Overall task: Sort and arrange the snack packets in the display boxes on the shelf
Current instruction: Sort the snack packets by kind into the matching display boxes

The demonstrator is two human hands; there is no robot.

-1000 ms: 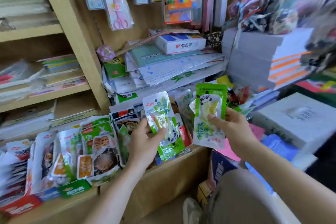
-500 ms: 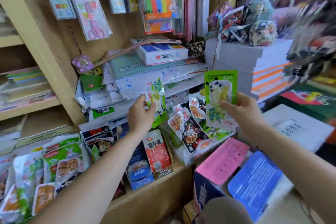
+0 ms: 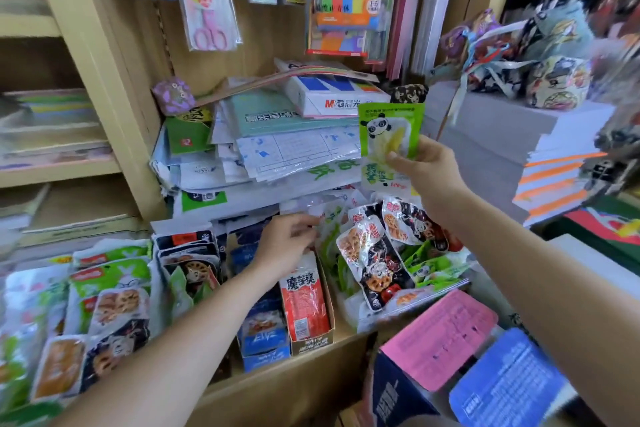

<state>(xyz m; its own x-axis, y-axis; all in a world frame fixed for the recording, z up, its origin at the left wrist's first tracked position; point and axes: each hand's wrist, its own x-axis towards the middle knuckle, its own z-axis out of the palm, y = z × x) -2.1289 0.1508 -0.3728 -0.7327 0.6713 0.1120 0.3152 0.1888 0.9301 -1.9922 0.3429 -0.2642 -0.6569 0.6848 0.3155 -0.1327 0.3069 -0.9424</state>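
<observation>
My right hand (image 3: 429, 173) pinches a green panda snack packet (image 3: 389, 135) and holds it upright above the shelf. My left hand (image 3: 285, 243) is low at the back of the shelf, fingers curled on a second green packet (image 3: 329, 239) at the edge of a loose pile. That pile holds black lotus-root packets (image 3: 377, 253) and more green packets (image 3: 433, 267). Just below the left hand stand a display box of red packets (image 3: 304, 302) and a blue display box (image 3: 265, 340).
More mixed snack packets (image 3: 110, 288) fill the shelf's left side. Stacked papers and an M&G box (image 3: 332, 97) lie right above the snacks. Scissors (image 3: 207, 10) and cards hang higher up. A box with pink (image 3: 440, 333) and blue (image 3: 509, 381) flaps stands at lower right.
My left hand has dropped with its green packet from chest height to the pile at the shelf's back. My right hand stays raised with its packet. The view has shifted right.
</observation>
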